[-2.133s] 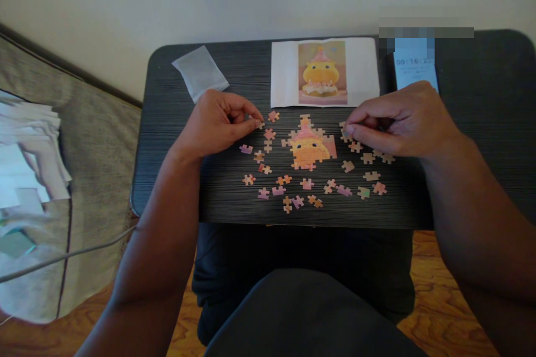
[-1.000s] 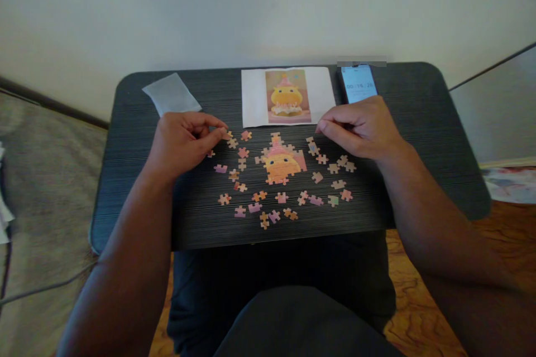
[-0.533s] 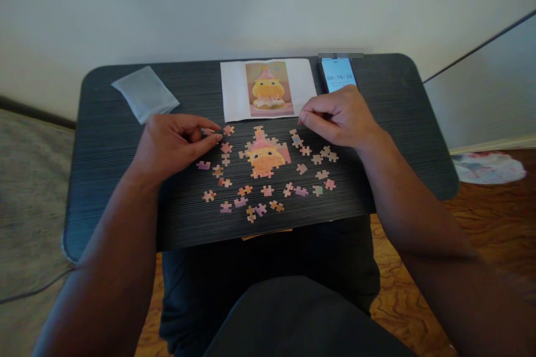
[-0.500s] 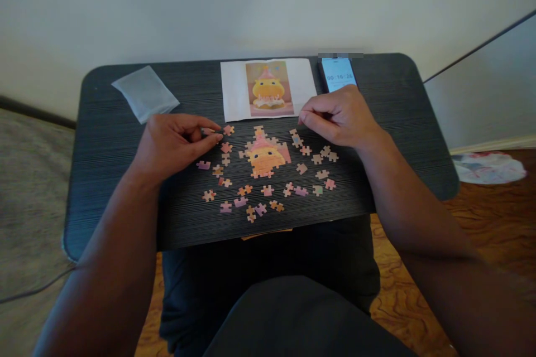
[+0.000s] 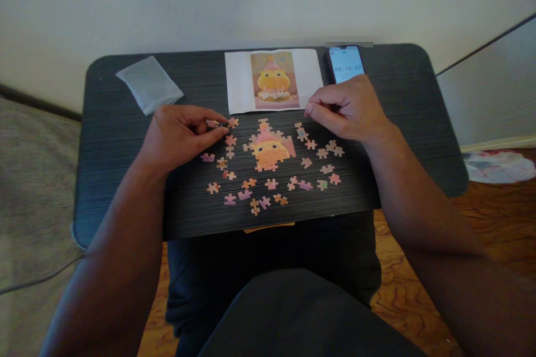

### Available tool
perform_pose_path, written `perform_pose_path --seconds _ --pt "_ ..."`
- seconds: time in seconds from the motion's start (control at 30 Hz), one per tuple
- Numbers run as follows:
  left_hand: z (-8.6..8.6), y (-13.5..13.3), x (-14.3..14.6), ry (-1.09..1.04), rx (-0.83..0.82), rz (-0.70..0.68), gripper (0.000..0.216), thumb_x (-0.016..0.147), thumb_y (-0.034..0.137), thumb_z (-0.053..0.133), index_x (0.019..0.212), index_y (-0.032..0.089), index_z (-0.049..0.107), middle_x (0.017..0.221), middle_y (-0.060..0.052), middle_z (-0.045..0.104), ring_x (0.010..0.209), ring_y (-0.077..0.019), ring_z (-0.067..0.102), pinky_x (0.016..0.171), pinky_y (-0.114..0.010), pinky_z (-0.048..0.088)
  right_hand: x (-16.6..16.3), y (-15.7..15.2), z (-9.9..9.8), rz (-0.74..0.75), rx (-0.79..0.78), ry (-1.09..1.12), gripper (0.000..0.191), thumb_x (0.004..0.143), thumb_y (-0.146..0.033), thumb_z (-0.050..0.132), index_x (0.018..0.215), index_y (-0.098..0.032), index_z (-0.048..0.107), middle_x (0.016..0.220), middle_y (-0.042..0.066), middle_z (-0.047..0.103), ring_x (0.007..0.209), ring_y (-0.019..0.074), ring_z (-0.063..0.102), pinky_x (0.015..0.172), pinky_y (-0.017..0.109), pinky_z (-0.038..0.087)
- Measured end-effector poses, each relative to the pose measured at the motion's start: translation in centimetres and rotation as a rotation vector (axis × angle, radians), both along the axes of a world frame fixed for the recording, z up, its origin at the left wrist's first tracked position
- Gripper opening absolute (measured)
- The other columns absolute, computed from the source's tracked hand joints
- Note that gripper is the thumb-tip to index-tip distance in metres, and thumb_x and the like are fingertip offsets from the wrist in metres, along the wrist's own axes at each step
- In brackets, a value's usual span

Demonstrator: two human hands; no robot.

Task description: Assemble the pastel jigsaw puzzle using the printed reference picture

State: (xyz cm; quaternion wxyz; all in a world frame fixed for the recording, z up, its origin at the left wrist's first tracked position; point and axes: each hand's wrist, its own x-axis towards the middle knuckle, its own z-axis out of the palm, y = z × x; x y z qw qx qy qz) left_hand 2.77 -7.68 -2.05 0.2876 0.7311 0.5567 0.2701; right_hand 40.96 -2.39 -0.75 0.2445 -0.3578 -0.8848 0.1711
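A small, partly joined puzzle point(image 5: 270, 148) of a yellow figure with a pink hat lies mid-table, ringed by several loose pieces point(image 5: 251, 195). My left hand point(image 5: 180, 134) rests left of it, thumb and fingers pinched on a small puzzle piece point(image 5: 213, 123) beside another loose piece. My right hand point(image 5: 347, 109) sits right of the puzzle, fingers curled together with tips just above a loose piece point(image 5: 300, 133); whether anything is in them I cannot make out. A printed reference picture point(image 5: 274, 81) lies behind the puzzle.
The dark striped table point(image 5: 125, 139) stands against a pale wall. A clear plastic bag point(image 5: 148, 83) lies at the back left, a phone point(image 5: 345, 64) with a lit timer at the back right. Carpet is on the left, wood floor on the right.
The view has swung right and then settled a little; the table now sits centred. Both hands stay in the same poses beside the puzzle. The phone timer has advanced.
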Motion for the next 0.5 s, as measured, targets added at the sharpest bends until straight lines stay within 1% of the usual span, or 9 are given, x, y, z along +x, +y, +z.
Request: perform_pose_path --seconds 0.07,0.13,0.27,0.33,0.43,0.5 --pt "0.07 0.0 0.08 0.001 -0.006 0.021 0.023 0.093 0.038 0.087 0.109 0.021 0.089 0.055 0.005 0.056 0.054 -0.0115 0.045 0.057 -0.032 0.032 -0.07 0.12 -0.22 0.035 0.04 0.032 0.038 0.107 -0.04 0.06 0.077 -0.021 0.072 0.06 -0.001 0.06 0.055 0.0136 0.047 0.062 0.038 0.03" --pt "0.1 -0.01 0.14 0.005 -0.003 0.029 0.023 0.093 0.039 0.087 0.109 0.023 0.09 0.057 0.004 0.057 0.053 -0.012 0.045 0.057 -0.033 0.03 -0.14 0.18 -0.32 0.049 0.049 0.046 0.037 0.107 -0.039 0.062 0.077 -0.021 0.072 0.06 -0.001 0.06 0.055 0.0125 0.047 0.061 0.037 0.029" --pt "0.04 -0.01 0.18 0.029 0.017 0.026 0.026 0.095 0.038 0.086 0.112 0.02 0.092 0.056 0.003 0.058 0.053 -0.0119 0.045 0.057 -0.032 0.032 -0.16 0.18 -0.38 0.046 0.052 0.063 0.036 0.106 -0.041 0.063 0.077 -0.022 0.072 0.061 -0.001 0.061 0.056 0.0136 0.049 0.061 0.037 0.03" --pt "-0.03 0.01 0.16 0.032 0.021 0.029 0.025 0.095 0.038 0.086 0.111 0.02 0.093 0.056 0.003 0.058 0.053 -0.0124 0.045 0.057 -0.032 0.031 -0.12 0.18 -0.41 0.037 0.049 0.06 0.035 0.106 -0.041 0.064 0.077 -0.023 0.072 0.061 -0.001 0.062 0.056 0.0142 0.05 0.061 0.037 0.03" --pt "-0.06 0.04 0.12 0.031 0.0 0.027 0.023 0.095 0.038 0.085 0.111 0.022 0.092 0.057 0.002 0.059 0.053 -0.0125 0.045 0.056 -0.032 0.029 -0.09 0.18 -0.47 0.032 0.064 0.07 0.036 0.105 -0.042 0.064 0.076 -0.023 0.073 0.06 -0.002 0.06 0.054 0.0135 0.05 0.06 0.036 0.03" --pt "0.03 0.0 0.15 0.028 -0.031 0.05 0.024 0.095 0.036 0.085 0.112 0.02 0.091 0.058 0.003 0.059 0.055 -0.0116 0.046 0.057 -0.031 0.032 -0.09 0.17 -0.48 0.036 0.078 0.076 0.038 0.106 -0.043 0.063 0.076 -0.023 0.073 0.059 -0.003 0.057 0.054 0.0129 0.05 0.06 0.035 0.03"
